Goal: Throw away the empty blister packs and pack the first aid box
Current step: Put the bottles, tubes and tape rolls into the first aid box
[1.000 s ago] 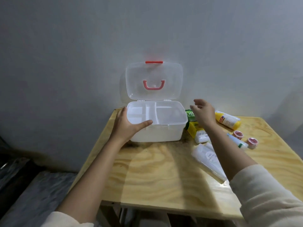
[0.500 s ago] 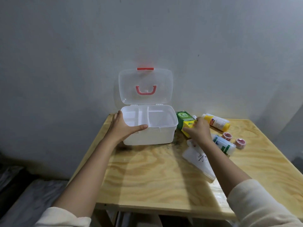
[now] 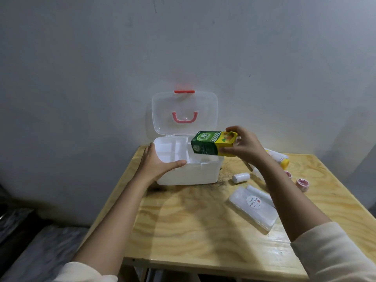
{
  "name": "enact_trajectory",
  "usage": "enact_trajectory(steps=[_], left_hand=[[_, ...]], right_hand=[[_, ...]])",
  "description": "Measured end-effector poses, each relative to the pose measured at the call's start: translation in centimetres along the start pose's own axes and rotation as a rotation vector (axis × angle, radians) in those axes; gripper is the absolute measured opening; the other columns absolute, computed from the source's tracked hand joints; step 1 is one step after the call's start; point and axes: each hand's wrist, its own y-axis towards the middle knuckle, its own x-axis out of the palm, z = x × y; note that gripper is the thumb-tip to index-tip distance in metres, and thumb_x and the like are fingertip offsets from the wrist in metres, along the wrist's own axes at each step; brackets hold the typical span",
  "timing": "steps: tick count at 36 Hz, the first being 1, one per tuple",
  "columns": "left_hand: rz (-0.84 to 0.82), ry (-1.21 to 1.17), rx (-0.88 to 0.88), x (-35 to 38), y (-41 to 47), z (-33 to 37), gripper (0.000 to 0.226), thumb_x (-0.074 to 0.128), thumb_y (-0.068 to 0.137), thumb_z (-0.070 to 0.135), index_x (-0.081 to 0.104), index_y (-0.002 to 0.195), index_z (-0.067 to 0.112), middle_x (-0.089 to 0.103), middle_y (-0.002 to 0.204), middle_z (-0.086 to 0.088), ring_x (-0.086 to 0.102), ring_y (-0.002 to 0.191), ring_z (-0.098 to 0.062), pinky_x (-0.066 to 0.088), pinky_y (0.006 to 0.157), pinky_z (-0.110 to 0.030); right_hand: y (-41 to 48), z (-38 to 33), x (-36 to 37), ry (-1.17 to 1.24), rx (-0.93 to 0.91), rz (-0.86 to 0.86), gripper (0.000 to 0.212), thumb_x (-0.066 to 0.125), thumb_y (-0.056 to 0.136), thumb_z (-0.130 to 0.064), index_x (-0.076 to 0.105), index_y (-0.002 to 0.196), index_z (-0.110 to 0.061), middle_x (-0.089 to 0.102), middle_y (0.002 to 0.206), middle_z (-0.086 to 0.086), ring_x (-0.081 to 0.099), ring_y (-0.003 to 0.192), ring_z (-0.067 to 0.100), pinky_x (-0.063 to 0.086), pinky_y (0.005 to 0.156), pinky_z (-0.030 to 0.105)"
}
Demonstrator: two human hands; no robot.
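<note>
A white first aid box [image 3: 195, 174] stands open at the back of the wooden table [image 3: 199, 226], its clear lid [image 3: 184, 102] with a red handle leaning against the wall. My left hand [image 3: 156, 163] grips the box's front left corner, thumb along the rim. My right hand [image 3: 243, 145] holds a green and yellow carton [image 3: 211, 143] tilted in the air above the box's right compartment. No blister packs can be made out.
Right of the box lie a small white roll [image 3: 241, 177], a clear plastic packet with a red label [image 3: 253, 206], a yellow bottle [image 3: 279, 157] and two pink tape rolls [image 3: 303, 183]. The grey wall rises just behind the box.
My right hand has picked the green and yellow carton up off the table and carried it left over the open box. The left hand has stayed on the box.
</note>
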Motion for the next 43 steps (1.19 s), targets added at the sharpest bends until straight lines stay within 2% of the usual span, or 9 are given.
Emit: enact_trajectory(steps=[4,10,17,22,26,31,34,38,43], left_hand=[[0.014,-0.001,0.031,0.1,0.1,-0.2,0.098,0.087,0.058,0.052,0.039,0.14,0.024,0.045,0.138,0.002,0.039,0.128,-0.016,0.033,0.091,-0.026],[0.01,-0.026,0.05,0.1,0.6,-0.7,0.101,0.085,0.051,0.061,0.044,0.137,0.029,0.05,0.133,0.005,0.045,0.124,-0.015,0.04,0.091,-0.029],[0.018,-0.05,0.097,0.2,0.8,-0.7,0.095,0.087,0.05,0.058,0.049,0.132,0.03,0.056,0.128,0.009,0.052,0.117,-0.011,0.043,0.086,-0.024],[0.014,-0.058,0.074,0.3,1.1,-1.0,0.102,0.085,0.046,0.063,0.047,0.134,0.03,0.054,0.131,0.006,0.05,0.119,-0.015,0.047,0.093,-0.033],[0.01,-0.057,0.072,0.4,1.2,-1.2,0.106,0.082,0.043,0.067,0.045,0.135,0.03,0.052,0.132,0.006,0.049,0.12,-0.016,0.048,0.094,-0.035],[0.018,-0.057,0.076,0.4,1.2,-1.3,0.101,0.086,0.049,0.06,0.044,0.136,0.029,0.05,0.133,0.005,0.047,0.122,-0.016,0.044,0.091,-0.031],[0.036,-0.052,0.078,0.5,1.2,-1.2,0.097,0.088,0.054,0.054,0.044,0.137,0.028,0.049,0.133,0.005,0.045,0.122,-0.014,0.04,0.091,-0.028],[0.025,-0.052,0.065,0.5,1.1,-1.1,0.104,0.085,0.048,0.061,0.044,0.137,0.029,0.049,0.133,0.005,0.046,0.122,-0.015,0.044,0.093,-0.032],[0.021,-0.03,0.045,0.3,0.9,-0.9,0.101,0.088,0.054,0.055,0.041,0.139,0.027,0.047,0.137,0.002,0.044,0.124,-0.017,0.043,0.091,-0.031]], right_hand=[[1.1,-0.6,0.2,-0.177,-0.071,-0.065,0.067,0.08,0.066,-0.016,0.051,0.126,-0.01,0.055,0.124,0.012,0.052,0.11,0.026,0.041,0.084,0.027],[2.7,-1.1,0.9,-0.285,-0.08,-0.139,0.065,0.077,0.068,-0.015,0.049,0.126,-0.011,0.05,0.123,0.01,0.05,0.108,0.024,0.048,0.087,0.033],[4.0,-1.7,1.1,-0.42,-0.129,-0.21,0.065,0.076,0.067,-0.012,0.048,0.125,-0.012,0.047,0.121,0.008,0.042,0.099,0.017,0.045,0.081,0.029],[4.1,-1.5,3.4,-0.421,-0.12,-0.278,0.068,0.078,0.066,-0.017,0.049,0.127,-0.013,0.045,0.123,0.008,0.045,0.106,0.022,0.044,0.086,0.029],[4.3,-1.3,5.0,-0.419,-0.126,-0.303,0.07,0.078,0.066,-0.018,0.048,0.13,-0.012,0.043,0.125,0.009,0.046,0.111,0.026,0.042,0.089,0.03],[4.8,-1.1,5.3,-0.482,-0.139,-0.322,0.071,0.081,0.063,-0.025,0.051,0.125,-0.011,0.053,0.118,0.009,0.048,0.101,0.022,0.043,0.083,0.029],[4.7,-0.9,5.8,-0.516,-0.143,-0.344,0.06,0.081,0.063,-0.028,0.058,0.116,-0.01,0.061,0.109,0.009,0.053,0.092,0.023,0.048,0.078,0.033],[4.6,-0.9,6.7,-0.525,-0.168,-0.343,0.053,0.08,0.064,-0.027,0.063,0.11,-0.008,0.065,0.103,0.013,0.058,0.091,0.027,0.05,0.077,0.037],[4.5,-1.1,6.9,-0.498,-0.138,-0.352,0.051,0.08,0.065,-0.03,0.063,0.109,-0.008,0.065,0.103,0.012,0.058,0.092,0.028,0.051,0.078,0.039]])
